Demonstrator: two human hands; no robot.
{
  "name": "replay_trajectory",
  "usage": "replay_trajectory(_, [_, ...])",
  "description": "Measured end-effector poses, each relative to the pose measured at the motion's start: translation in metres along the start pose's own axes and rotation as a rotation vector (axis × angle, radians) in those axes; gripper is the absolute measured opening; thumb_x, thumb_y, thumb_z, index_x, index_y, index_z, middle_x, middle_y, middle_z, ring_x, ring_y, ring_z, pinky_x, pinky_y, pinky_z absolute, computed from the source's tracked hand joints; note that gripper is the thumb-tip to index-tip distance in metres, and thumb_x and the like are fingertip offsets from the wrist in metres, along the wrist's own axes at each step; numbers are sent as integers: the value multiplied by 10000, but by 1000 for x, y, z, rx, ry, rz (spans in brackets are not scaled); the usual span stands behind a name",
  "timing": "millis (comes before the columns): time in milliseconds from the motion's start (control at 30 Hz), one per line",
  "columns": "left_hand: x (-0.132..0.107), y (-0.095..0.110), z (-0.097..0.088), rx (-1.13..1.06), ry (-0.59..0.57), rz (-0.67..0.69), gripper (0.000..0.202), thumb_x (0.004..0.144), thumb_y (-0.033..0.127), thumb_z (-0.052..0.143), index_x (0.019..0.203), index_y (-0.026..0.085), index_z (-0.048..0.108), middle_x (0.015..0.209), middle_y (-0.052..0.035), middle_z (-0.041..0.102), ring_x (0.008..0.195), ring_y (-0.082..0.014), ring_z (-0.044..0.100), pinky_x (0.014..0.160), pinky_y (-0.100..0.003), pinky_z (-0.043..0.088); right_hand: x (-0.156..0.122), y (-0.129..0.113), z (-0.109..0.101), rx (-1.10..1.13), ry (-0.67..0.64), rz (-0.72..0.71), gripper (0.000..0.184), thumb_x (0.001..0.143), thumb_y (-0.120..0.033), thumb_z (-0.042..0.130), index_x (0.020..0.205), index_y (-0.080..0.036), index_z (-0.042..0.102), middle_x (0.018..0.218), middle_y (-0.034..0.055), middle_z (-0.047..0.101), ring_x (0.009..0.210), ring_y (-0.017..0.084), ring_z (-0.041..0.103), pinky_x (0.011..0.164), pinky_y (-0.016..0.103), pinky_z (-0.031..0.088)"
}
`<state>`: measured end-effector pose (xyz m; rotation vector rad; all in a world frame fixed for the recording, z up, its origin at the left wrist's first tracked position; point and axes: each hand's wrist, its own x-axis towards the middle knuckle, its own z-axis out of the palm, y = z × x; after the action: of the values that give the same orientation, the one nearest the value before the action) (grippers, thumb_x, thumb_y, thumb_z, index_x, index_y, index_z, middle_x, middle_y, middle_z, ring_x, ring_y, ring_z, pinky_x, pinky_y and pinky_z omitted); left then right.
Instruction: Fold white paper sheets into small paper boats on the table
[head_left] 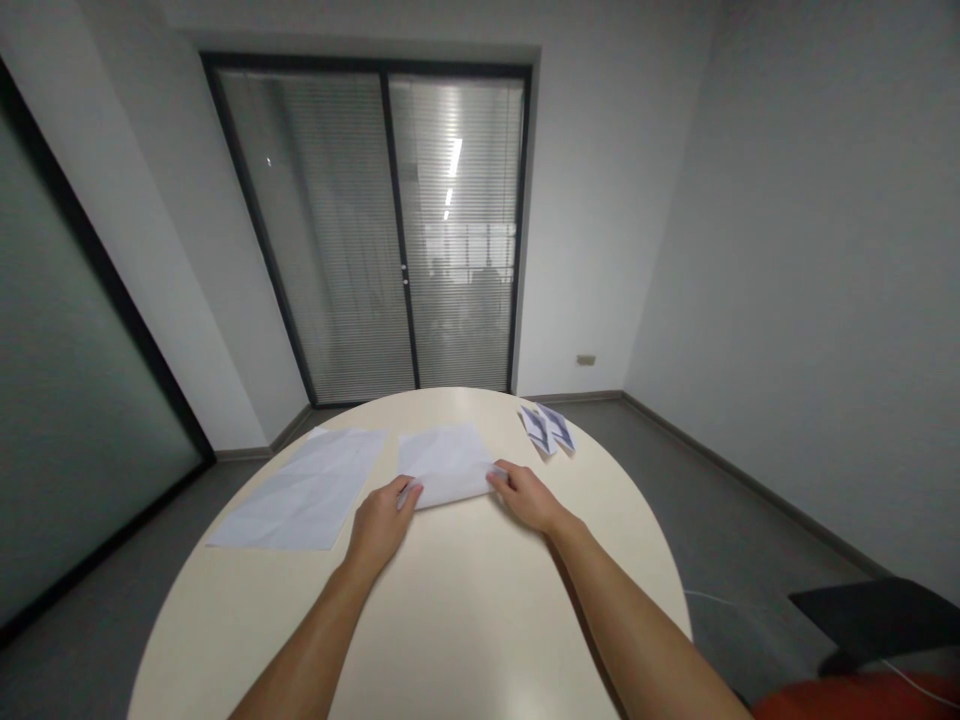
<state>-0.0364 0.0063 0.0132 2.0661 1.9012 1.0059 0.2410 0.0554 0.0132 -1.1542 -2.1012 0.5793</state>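
Note:
A white sheet of paper lies in the middle of the round table, its near edge turned up in a fold. My left hand pinches the near left corner between thumb and fingers. At the near right corner, my right hand grips the same sheet in a similar pinch. Left of it rests a larger stack or sheet of white paper, creased and flat, apart from my hands. Two folded paper pieces with dark printed patches sit beyond my right hand.
The round cream table fills the lower middle. Behind it stand glass doors with blinds. A dark chair part and something red are at the lower right, near a thin white cable.

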Motion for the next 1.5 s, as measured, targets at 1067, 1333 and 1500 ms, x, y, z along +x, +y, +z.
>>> replay_trajectory(1067, [10,-9,7,-295,333,-123,331,909,510,497,727,237,447,690,11,562,704,-159,567,656,-224,445,3,19,11,137,121,34,481,936,-452,555,1337,-200,474,860,14,645,765,197,600,732,320,464])
replay_trajectory(1333, [12,-15,14,-441,306,-253,519,869,561,537,1199,162,583,991,-129,719,891,-247,711,785,-330,548,5,21,14,109,169,65,512,948,-414,514,1404,-193,443,863,7,607,731,181,579,701,307,434])
replay_trajectory(1500, [12,-22,21,-414,256,-263,590,867,526,571,1335,170,523,1046,-136,720,859,-233,725,797,-335,555,4,17,12,111,170,92,542,950,-394,508,1443,-192,410,858,1,591,726,172,571,702,300,429])
